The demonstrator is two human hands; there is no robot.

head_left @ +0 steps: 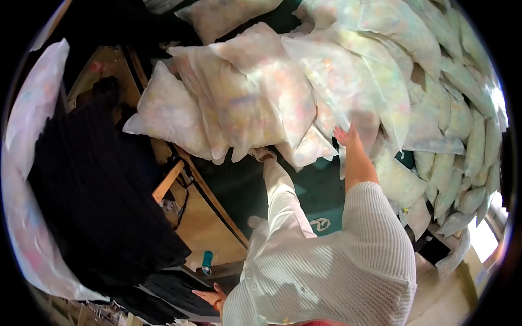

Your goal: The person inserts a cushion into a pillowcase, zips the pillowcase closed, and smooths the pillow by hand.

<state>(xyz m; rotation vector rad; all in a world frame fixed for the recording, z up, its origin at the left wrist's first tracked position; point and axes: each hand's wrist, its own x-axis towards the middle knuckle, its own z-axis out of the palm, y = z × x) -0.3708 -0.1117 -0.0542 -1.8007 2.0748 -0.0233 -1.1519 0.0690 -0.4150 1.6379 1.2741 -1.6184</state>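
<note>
Puffy white cushions with mottled, multicoloured filling are heaped in front of me. My right hand (346, 136) reaches forward, fingers apart, at the lower edge of a large stuffed cushion (331, 70); whether it touches the cloth I cannot tell. Left of that lies another big cushion (255, 87), and a smaller one (312, 148) pokes out beneath. Down by my side, my left hand (211, 295) is stretched out with nothing in it, close to black ribbed fabric (179, 290).
Black fabric (103, 195) hangs at the left beside a wooden table (209, 233) holding a teal object (207, 261). More stuffed cushions (451, 119) are stacked on the right. A white loop (321, 224) lies on the green floor (234, 190) near my feet.
</note>
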